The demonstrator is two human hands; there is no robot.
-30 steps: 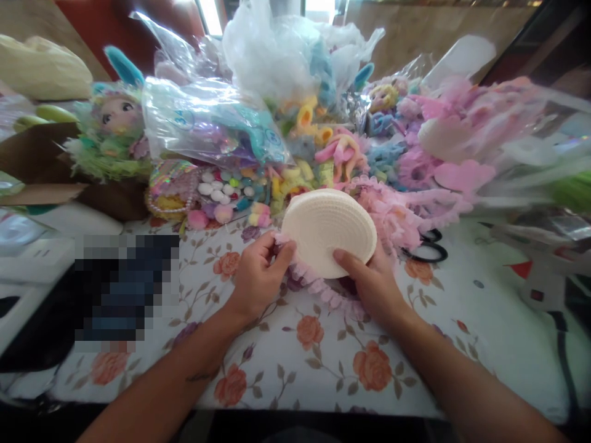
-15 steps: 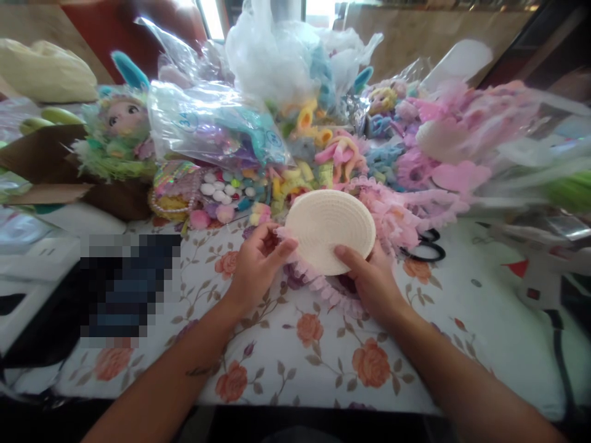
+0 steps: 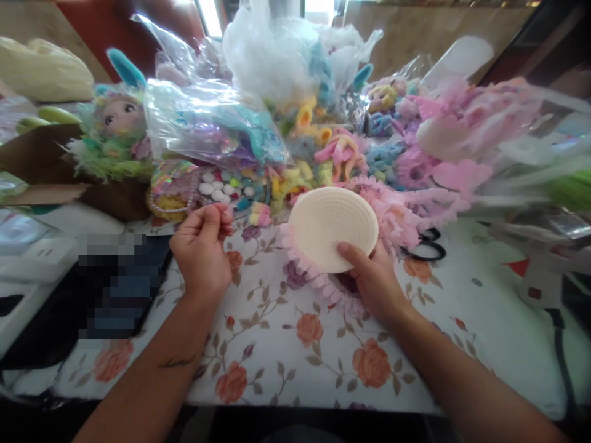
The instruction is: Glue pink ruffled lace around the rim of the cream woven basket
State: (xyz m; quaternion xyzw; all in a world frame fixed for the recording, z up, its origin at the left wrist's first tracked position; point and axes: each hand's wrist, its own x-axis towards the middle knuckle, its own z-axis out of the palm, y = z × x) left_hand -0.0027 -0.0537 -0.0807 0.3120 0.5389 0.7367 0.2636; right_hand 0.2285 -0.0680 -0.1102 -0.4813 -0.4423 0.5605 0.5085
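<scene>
A round, cream woven hat (image 3: 333, 224) is tilted above the flowered cloth, its coiled inside facing me. My right hand (image 3: 376, 277) grips its lower right rim, thumb inside and fingers behind, mostly hidden. Pink ruffled lace (image 3: 295, 255) runs along the hat's left edge and trails below it toward my right hand. Off to the left, apart from the hat, my left hand (image 3: 203, 246) is raised with thumb and fingers pinched together. Whatever may be between those fingertips is too small to make out.
Black-handled scissors (image 3: 427, 251) lie right of the hat. Behind are beads (image 3: 222, 187), plush pieces (image 3: 341, 151), plastic bags (image 3: 212, 120) and a doll (image 3: 117, 117) by a cardboard box (image 3: 41, 154). At left lies a dark, pixelated object (image 3: 122, 295); a white machine (image 3: 540, 271) stands right.
My left hand has let go of the lace at the hat's left edge and moved left, pinched. My right hand still holds the hat, almost unmoved.
</scene>
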